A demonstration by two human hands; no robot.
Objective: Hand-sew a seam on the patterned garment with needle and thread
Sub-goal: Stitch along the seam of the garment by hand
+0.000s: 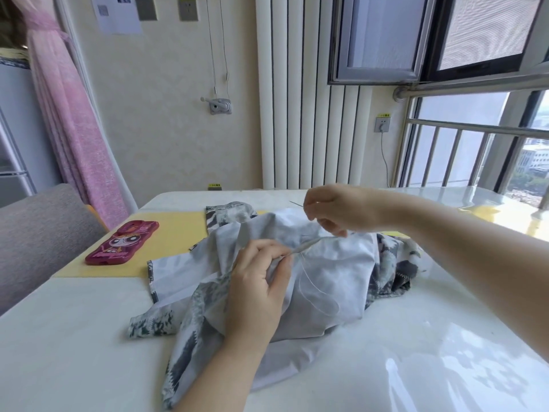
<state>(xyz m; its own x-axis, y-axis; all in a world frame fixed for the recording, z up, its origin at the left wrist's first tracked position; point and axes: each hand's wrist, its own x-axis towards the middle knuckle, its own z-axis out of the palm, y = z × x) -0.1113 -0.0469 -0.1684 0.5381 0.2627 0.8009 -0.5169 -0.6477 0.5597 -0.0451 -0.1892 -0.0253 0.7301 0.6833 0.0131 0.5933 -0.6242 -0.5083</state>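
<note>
Head cam has the grey-and-white patterned cotton garment (335,263) bunched mid-table on the glossy white table (89,322), left hand (258,281) pinching the seam fold to keep it taut, right hand (329,209) lifted above the table, fingers nipping the thin steel needle (296,204), probably drawing the pale thread (315,291) through.

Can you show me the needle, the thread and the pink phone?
Thin metal needle (296,204), head view, mid-shaft.
Fine white thread (299,281), head view, its loose loop.
Pink cartoon phone case (121,243), head view, centre of back.
</note>
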